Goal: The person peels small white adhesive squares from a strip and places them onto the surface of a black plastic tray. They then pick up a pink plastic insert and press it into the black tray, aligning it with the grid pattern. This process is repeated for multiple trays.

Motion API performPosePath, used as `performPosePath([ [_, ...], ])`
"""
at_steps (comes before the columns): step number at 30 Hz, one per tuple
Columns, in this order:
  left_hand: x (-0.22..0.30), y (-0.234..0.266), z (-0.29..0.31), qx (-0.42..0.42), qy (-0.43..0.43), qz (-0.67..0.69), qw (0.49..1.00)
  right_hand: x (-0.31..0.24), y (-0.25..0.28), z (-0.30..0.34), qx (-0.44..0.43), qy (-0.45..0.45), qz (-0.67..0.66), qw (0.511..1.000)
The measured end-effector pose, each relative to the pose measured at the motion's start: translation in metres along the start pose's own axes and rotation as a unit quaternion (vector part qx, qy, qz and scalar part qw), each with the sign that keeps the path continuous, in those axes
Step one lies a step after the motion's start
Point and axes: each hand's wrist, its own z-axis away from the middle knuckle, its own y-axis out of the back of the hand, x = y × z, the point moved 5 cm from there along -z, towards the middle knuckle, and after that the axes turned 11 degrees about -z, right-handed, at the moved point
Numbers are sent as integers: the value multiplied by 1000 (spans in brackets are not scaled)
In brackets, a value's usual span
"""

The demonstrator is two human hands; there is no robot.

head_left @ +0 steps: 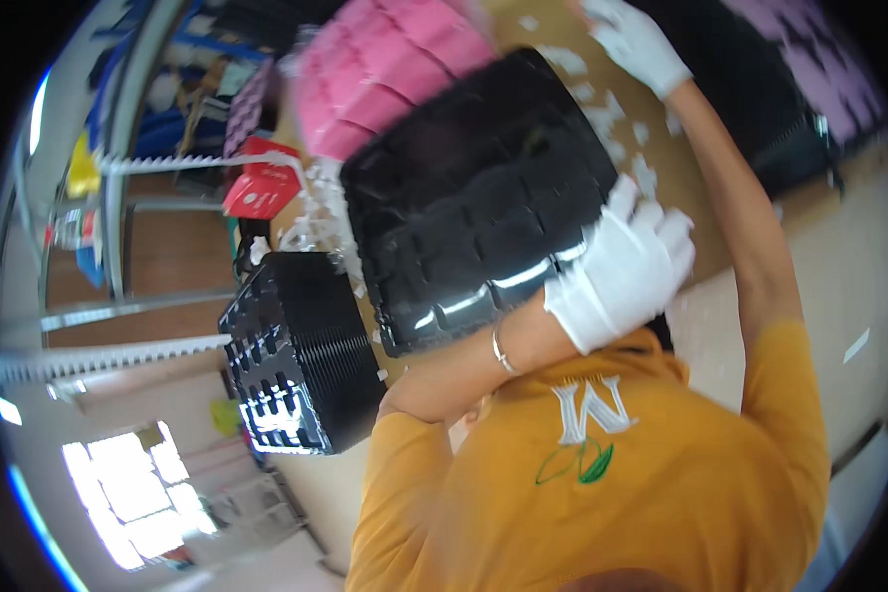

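A shiny black moulded plastic tray with rows of shallow compartments lies tilted in front of me. My left hand, in a white glove, is at its lower right edge with the fingers loosely apart. That hand covers the tray's corner, and I see nothing held in it. My right hand, also white-gloved, reaches far forward past the tray, near the top of the view. Its fingers look stretched out, though the tips are partly cut off. White scraps are strewn on the brown surface between this hand and the tray.
Pink moulded trays sit just beyond the black tray. A stack of black trays stands at the left, near a red box and a metal rack. Black and purple trays are at the far right.
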Motion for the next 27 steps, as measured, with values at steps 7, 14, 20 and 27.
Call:
performPosePath([
  [7, -186, 56, 83, 162, 220, -70, 959, -11, -3, -45, 12, -10, -42, 999],
  [14, -352, 32, 216, 178, 402, -186, 879, -77, -83, -94, -14, 159, 43, 986],
  [20, -369, 21, 215, 100, 497, -154, 848, -76, -127, -132, -182, 206, 87, 958],
  [27, -359, 23, 218, 14, 444, -265, 856, -70, -143, -129, -211, 205, 124, 948],
])
